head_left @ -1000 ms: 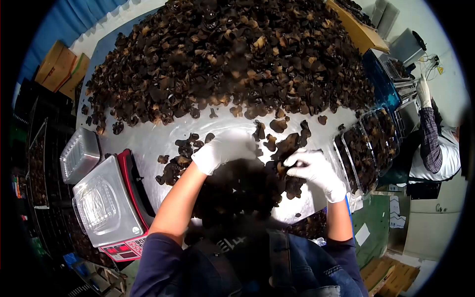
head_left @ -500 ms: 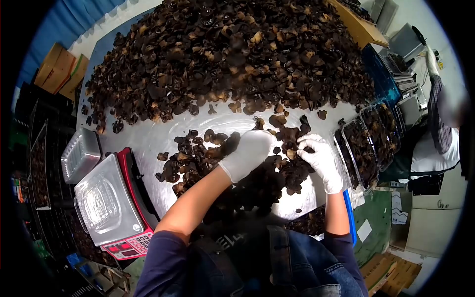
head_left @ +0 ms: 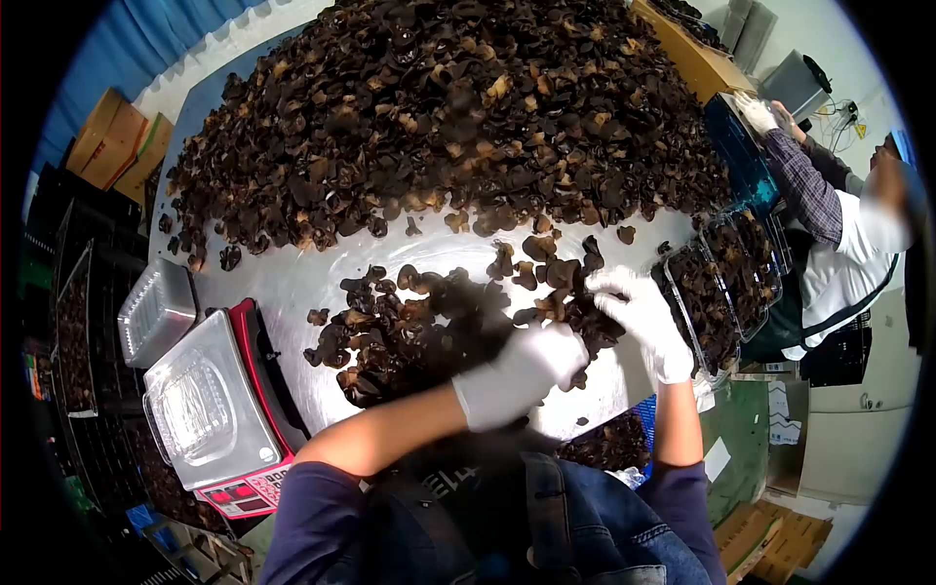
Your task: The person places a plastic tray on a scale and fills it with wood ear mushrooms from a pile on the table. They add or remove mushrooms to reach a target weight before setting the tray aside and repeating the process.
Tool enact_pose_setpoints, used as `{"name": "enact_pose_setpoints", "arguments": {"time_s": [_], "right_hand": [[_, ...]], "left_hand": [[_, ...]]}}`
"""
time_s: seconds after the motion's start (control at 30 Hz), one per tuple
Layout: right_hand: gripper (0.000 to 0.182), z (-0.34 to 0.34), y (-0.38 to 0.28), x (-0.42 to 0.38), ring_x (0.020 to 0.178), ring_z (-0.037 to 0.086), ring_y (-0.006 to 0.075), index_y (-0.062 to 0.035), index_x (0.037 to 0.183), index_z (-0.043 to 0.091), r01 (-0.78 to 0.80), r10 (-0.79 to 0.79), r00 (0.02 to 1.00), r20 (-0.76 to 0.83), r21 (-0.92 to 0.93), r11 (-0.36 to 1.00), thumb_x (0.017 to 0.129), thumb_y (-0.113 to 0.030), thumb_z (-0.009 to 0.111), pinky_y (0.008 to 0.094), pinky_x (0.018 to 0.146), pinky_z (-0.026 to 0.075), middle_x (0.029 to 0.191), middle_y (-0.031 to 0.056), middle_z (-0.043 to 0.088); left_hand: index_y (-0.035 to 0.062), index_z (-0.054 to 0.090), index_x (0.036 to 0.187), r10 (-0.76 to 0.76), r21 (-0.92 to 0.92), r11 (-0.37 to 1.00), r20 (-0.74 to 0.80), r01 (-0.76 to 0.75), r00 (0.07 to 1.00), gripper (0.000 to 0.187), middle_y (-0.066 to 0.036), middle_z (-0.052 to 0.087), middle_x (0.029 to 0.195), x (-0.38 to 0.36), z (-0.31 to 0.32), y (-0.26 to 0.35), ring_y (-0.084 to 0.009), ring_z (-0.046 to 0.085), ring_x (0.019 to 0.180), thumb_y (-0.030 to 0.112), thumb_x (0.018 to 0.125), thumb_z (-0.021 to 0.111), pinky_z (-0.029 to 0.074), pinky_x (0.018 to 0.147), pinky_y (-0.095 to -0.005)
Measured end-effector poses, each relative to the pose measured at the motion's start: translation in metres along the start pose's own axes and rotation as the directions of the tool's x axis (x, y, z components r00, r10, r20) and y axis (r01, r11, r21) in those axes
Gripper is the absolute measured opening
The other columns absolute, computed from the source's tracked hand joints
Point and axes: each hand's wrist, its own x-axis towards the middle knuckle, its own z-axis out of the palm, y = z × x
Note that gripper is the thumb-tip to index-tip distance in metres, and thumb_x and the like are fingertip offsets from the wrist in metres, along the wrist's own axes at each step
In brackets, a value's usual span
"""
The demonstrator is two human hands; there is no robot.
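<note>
Dark brown wood ear mushrooms [head_left: 390,336] lie in a loose, spread-out heap on the shiny metal table [head_left: 292,283] before me. My left hand [head_left: 526,372], in a white glove, is over the near right part of this heap. It is smeared by motion and its fingertips are hard to make out. On the heap's right edge is my right hand [head_left: 645,322], also gloved in white. Its fingers are slightly bent and apart, touching the dark pieces there. Nothing held shows in it.
A huge mound of wood ears [head_left: 458,117] covers the table's far side. At left are a red scale [head_left: 210,409] with a clear tray and stacked clear containers [head_left: 156,312]. Filled clear trays [head_left: 721,283] stand at right. A co-worker [head_left: 829,224] reaches toward a blue crate [head_left: 746,161].
My left hand has swept toward my body and slightly right, uncovering mushrooms. My right hand has shifted slightly right. The co-worker's arms have come into view, reaching toward the table.
</note>
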Motion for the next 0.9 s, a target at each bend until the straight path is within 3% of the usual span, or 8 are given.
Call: {"name": "enact_pose_setpoints", "arguments": {"time_s": [0.1, 0.17, 0.2, 0.23, 0.37, 0.57, 0.7, 0.9], "right_hand": [[0.025, 0.004, -0.019, 0.04, 0.102, 0.063, 0.0302, -0.0043, 0.108, 0.07, 0.061, -0.064, 0.997, -0.037, -0.08, 0.995, 0.085, -0.012, 0.063, 0.0353, 0.092, 0.048, 0.106, 0.0134, 0.068], [0.033, 0.027, -0.011, 0.063, 0.11, 0.059, 0.0319, -0.0052, 0.116, 0.067, 0.195, -0.243, 0.962, -0.127, -0.305, 0.932, 0.085, -0.017, 0.064, 0.0379, 0.096, 0.046, 0.114, 0.0151, 0.066], [0.037, 0.04, -0.002, 0.065, 0.114, 0.057, 0.0325, -0.006, 0.12, 0.064, 0.277, -0.347, 0.932, -0.106, -0.411, 0.869, 0.085, -0.019, 0.064, 0.0399, 0.098, 0.044, 0.121, 0.0156, 0.063], [0.041, 0.052, 0.008, 0.066, 0.118, 0.054, 0.0331, -0.0067, 0.123, 0.062, 0.353, -0.45, 0.89, -0.074, -0.511, 0.784, 0.085, -0.021, 0.064, 0.0419, 0.1, 0.042, 0.127, 0.0162, 0.06], [0.038, 0.076, -0.004, 0.011, 0.122, 0.052, 0.0291, -0.0121, 0.122, 0.066, 0.354, -0.307, 0.933, 0.188, -0.632, 0.689, 0.087, -0.025, 0.067, 0.0443, 0.099, 0.038, 0.133, 0.0117, 0.058], [0.018, 0.041, -0.013, 0.02, 0.09, 0.069, 0.0259, -0.0108, 0.097, 0.074, 0.113, -0.113, 0.994, -0.012, 0.043, 0.993, 0.084, -0.023, 0.07, 0.0344, 0.087, 0.049, 0.094, 0.0088, 0.073], [0.023, 0.043, 0.018, 0.094, 0.083, 0.065, 0.0304, -0.0061, 0.094, 0.07, 0.128, -0.28, 0.939, -0.202, -0.548, 0.826, 0.079, -0.023, 0.074, 0.0409, 0.078, 0.047, 0.083, 0.0116, 0.068], [0.01, 0.038, 0.017, 0.085, 0.076, 0.065, 0.0303, -0.0063, 0.087, 0.065, 0.245, -0.376, 0.922, -0.093, -0.61, 0.754, 0.085, -0.016, 0.065, 0.0431, 0.078, 0.049, 0.082, 0.0141, 0.066]], "left_hand": [[0.003, 0.069, 0.094, 0.22, -0.15, 0.975, 0.551, -0.164, 0.805, 0.015, -0.008, 0.063, 0.076, -0.02, 0.045, 0.042, -0.0237, 0.063, 0.08, 0.004, 0.085, 0.056, 0.052, 0.069, -0.0354], [0.0037, 0.067, 0.088, 0.248, 0.091, 0.944, 0.436, -0.316, 0.865, 0.011, -0.01, 0.062, 0.074, -0.007, 0.032, 0.032, -0.0238, 0.062, 0.077, 0.007, 0.082, 0.058, 0.052, 0.072, -0.0376], [0.0063, 0.066, 0.086, 0.264, 0.207, 0.95, -0.127, -0.234, 0.956, 0.01, -0.009, 0.06, 0.073, 0.002, 0.023, 0.011, -0.0233, 0.061, 0.076, 0.009, 0.079, 0.06, 0.052, 0.074, -0.0393], [0.0089, 0.068, 0.087, -0.024, 0.346, 0.938, 0.107, -0.015, 0.994, 0.013, -0.01, 0.063, 0.081, 0.025, -0.024, 0.014, -0.0243, 0.062, 0.08, 0.012, 0.076, 0.061, 0.052, 0.074, -0.0382], [0.0043, 0.064, 0.106, -0.041, 0.558, 0.765, -0.458, 0.323, 0.888, 0.034, -0.012, 0.064, 0.11, 0.026, -0.041, -0.089, -0.0275, 0.061, 0.098, 0.009, 0.073, 0.066, 0.051, 0.089, -0.0372], [0.0028, 0.062, 0.122, -0.422, 0.17, 0.901, 0.146, 0.398, 0.894, 0.038, -0.014, 0.063, 0.122, -0.003, -0.07, -0.084, -0.0342, 0.059, 0.111, 0.009, 0.084, 0.062, 0.048, 0.099, -0.0391], [0.0038, 0.062, 0.123, -0.455, 0.251, 0.882, 0.236, 0.399, 0.859, 0.038, -0.015, 0.063, 0.123, -0.007, -0.064, -0.074, -0.0345, 0.059, 0.112, 0.006, 0.086, 0.057, 0.048, 0.099, -0.0411], [0.0055, 0.064, 0.121, -0.313, 0.128, 0.944, 0.045, 0.306, 0.949, 0.035, -0.016, 0.066, 0.117, -0.015, -0.066, -0.078, -0.0346, 0.062, 0.108, 0.007, 0.088, 0.056, 0.05, 0.095, -0.0396]]}}
